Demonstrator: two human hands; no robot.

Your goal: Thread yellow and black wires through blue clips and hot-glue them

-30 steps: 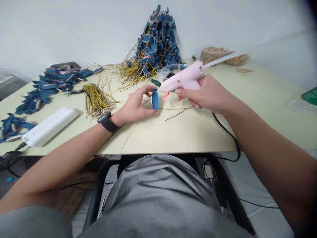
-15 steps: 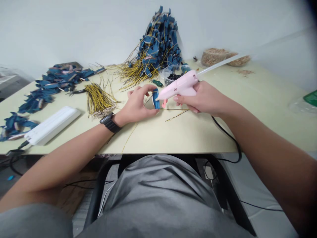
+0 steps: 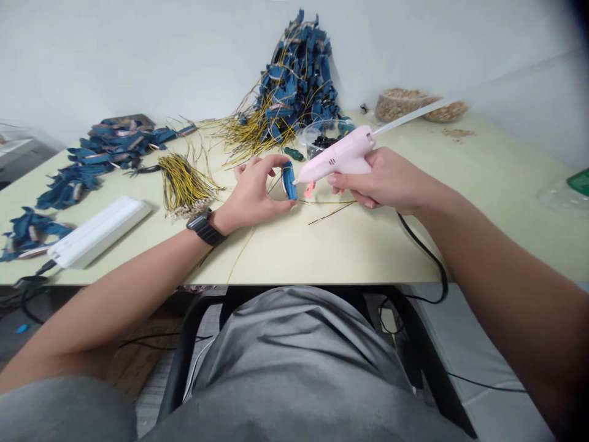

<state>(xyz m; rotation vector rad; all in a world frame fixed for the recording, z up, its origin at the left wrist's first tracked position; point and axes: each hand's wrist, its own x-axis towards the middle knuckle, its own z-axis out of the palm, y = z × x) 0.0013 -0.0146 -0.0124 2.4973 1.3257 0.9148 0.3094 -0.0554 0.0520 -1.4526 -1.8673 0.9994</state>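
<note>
My left hand (image 3: 255, 193) pinches a small curved blue piece (image 3: 288, 180) between thumb and forefinger, holding it upright above the table. Thin yellow and black wires run close by the piece. My right hand (image 3: 386, 178) is wrapped round a pink glue gun (image 3: 340, 156) with a long clear glue stick (image 3: 407, 116) in its back end. The nozzle points left at the blue piece, a small gap away from it. Part of the gun's handle is hidden by my fingers.
A tall heap of blue pieces (image 3: 299, 80) with wires stands at the back. A wire bundle (image 3: 181, 184), a white power strip (image 3: 99, 233) and more blue pieces (image 3: 110, 144) lie left. Behind the gun is a tub of black parts (image 3: 324, 141). A black cord (image 3: 430, 252) hangs right.
My right hand and the glue gun have drawn slightly right, so the nozzle has come off the blue piece. My left hand still holds the piece, turned a little.
</note>
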